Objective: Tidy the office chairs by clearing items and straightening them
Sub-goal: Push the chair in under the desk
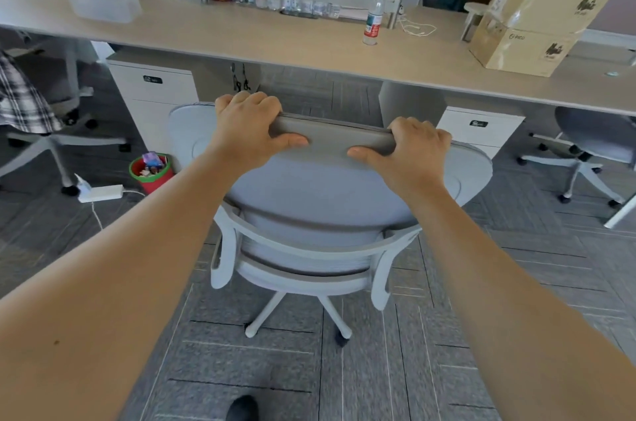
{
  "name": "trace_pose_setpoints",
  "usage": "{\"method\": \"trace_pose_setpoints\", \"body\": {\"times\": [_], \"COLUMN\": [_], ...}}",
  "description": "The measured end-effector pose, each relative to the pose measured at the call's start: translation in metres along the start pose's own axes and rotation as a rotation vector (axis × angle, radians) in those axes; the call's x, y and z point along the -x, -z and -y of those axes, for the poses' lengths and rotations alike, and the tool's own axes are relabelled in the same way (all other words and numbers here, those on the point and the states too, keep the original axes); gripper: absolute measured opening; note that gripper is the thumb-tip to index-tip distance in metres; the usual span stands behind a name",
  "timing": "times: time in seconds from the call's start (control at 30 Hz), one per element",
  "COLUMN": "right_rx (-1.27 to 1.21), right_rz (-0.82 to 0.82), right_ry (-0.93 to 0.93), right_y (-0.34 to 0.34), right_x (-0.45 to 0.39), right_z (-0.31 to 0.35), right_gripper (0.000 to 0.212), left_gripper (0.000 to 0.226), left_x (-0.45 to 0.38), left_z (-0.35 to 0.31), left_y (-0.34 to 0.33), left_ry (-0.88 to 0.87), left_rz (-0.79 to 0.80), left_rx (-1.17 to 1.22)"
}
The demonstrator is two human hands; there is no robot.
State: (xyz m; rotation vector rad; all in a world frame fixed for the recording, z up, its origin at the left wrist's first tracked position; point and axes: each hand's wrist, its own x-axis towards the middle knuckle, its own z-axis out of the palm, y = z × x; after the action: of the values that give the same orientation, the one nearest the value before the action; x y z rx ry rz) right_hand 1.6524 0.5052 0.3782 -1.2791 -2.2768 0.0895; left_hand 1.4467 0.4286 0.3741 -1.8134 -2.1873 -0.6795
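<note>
A grey office chair [320,200] with a white frame stands on the carpet in front of me, its back towards me and its seat facing the long desk [275,42]. My left hand [247,129] grips the top edge of the backrest on the left, fingers curled over it and thumb along the near side. My right hand [409,152] grips the same top edge on the right in the same way. The seat is hidden behind the backrest. The chair's front sits a little short of the desk edge.
A red bin [151,172] and a white power strip [101,193] lie on the floor at left. White drawer units [155,93] stand under the desk. Another grey chair [592,141] stands at right, a chair with a checked cloth [20,100] at left. A water bottle [373,16] and cardboard boxes [526,18] sit on the desk.
</note>
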Motion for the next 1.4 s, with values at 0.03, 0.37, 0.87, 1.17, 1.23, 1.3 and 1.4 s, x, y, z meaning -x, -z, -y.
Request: {"method": "trace_pose_setpoints", "body": {"times": [0.03, 0.37, 0.87, 1.17, 1.23, 1.3, 1.4], "right_rx": [0.0, -0.019, -0.031, -0.005, -0.007, -0.008, -0.01], "right_rz": [-0.004, -0.003, 0.038, 0.054, 0.054, 0.06, 0.05], "right_ry": [-0.004, -0.047, -0.011, 0.059, 0.063, 0.063, 0.069], "right_y": [-0.005, -0.048, -0.106, -0.148, -0.155, -0.161, -0.17], "right_x": [-0.01, -0.102, -0.258, -0.351, -0.368, -0.385, -0.409], "right_z": [0.0, -0.004, -0.037, -0.058, -0.061, -0.063, -0.067], "right_gripper": [0.056, 0.053, 0.052, 0.054, 0.055, 0.056, 0.058], "left_gripper": [0.086, 0.077, 0.071, 0.053, 0.052, 0.062, 0.074], "left_x": [-0.009, -0.098, -0.243, -0.327, -0.344, -0.361, -0.382], "left_z": [0.005, 0.051, 0.093, 0.121, 0.126, 0.13, 0.138], "left_y": [-0.004, -0.047, -0.109, -0.142, -0.148, -0.156, -0.166], "left_ry": [-0.007, -0.066, -0.059, 0.008, 0.018, 0.026, 0.04], "left_rz": [-0.018, -0.07, -0.103, -0.026, -0.028, -0.032, -0.042], "left_rx": [0.002, 0.037, 0.058, 0.086, 0.072, 0.049, 0.042]}}
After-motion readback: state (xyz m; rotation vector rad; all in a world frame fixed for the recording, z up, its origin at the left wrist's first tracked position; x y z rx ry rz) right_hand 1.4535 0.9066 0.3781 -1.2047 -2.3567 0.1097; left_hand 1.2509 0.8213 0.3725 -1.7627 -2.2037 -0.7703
